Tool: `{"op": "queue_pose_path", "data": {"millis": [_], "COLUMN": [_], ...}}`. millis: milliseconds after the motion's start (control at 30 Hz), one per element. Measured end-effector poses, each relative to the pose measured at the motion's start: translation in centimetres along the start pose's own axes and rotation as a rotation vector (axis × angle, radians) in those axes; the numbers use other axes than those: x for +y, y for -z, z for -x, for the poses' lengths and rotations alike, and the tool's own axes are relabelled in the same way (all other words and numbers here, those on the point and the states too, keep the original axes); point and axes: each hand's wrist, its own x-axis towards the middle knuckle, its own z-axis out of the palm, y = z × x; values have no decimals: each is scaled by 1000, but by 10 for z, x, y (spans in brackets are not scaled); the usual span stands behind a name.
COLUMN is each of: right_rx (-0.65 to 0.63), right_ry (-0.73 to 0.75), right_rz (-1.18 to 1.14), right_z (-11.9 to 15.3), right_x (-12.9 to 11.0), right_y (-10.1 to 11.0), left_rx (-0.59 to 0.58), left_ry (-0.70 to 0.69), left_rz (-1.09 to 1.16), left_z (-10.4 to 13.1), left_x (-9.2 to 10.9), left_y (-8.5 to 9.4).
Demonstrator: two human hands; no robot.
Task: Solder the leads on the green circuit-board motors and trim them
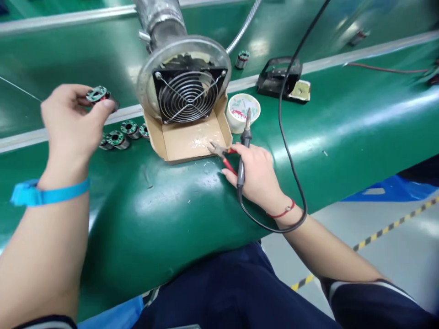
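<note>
My left hand (73, 119) is raised at the left, its thumb and fingers closed on a motor stator (99, 94) with a green circuit board on its end. My right hand (259, 173) grips red-handled side cutters (222, 153), whose jaws stand apart over the front edge of a cardboard tray (174, 139). In that same hand is a soldering iron (241, 169), tip upward, its black cable looping over my wrist. Several more stators (118, 139) stand on the green bench behind my left wrist.
A fume extractor fan (190, 98) with a wire guard stands at the back of the tray. Right of it are a tape roll (243, 103) and a soldering iron stand (279, 77) with a sponge. One stator (242, 59) sits further back. Small clippings lie on the bench (164, 205).
</note>
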Motion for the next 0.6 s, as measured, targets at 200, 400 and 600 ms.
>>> {"op": "queue_pose_path", "data": {"millis": [200, 400, 600], "right_rx": [223, 208, 214], "right_ry": [52, -169, -196], "right_rz": [-122, -460, -531], "right_z": [-8, 1, 6], "right_x": [17, 32, 33], "right_y": [-1, -6, -11], "left_rx": [-18, -44, -464], "left_ry": [396, 395, 252], "left_rz": [-151, -104, 68], "left_z": [-69, -50, 21], "left_x": [-42, -52, -41], "left_y": [-20, 10, 55]}}
